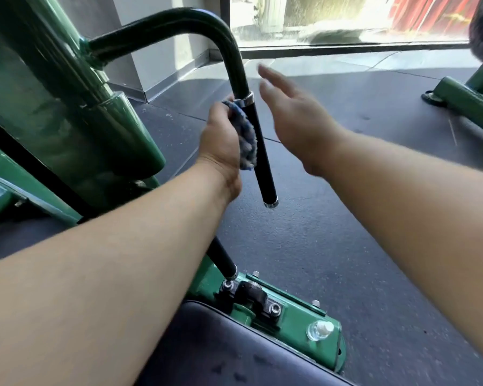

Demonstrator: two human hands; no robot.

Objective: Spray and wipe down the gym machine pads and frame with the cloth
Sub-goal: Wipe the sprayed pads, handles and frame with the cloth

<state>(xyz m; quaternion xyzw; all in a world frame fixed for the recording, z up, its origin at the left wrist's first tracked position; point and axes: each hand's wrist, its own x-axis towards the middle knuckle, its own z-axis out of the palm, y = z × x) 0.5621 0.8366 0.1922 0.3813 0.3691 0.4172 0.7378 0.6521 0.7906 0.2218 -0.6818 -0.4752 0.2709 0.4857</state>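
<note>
A green gym machine frame fills the left side. From it a curved green bar runs down into a black handle grip with chrome rings. My left hand holds a blue cloth and presses it against the left side of the upper handle grip. Just right of the handle, my right hand hovers with fingers straight and holds nothing. The dark seat pad lies at the bottom, below my arms. No spray bottle is in view.
A green bracket with bolts and a knob sits at the seat's front edge. Dark rubber flooring spreads to the right. Another green machine base stands at far right. A window runs along the back wall.
</note>
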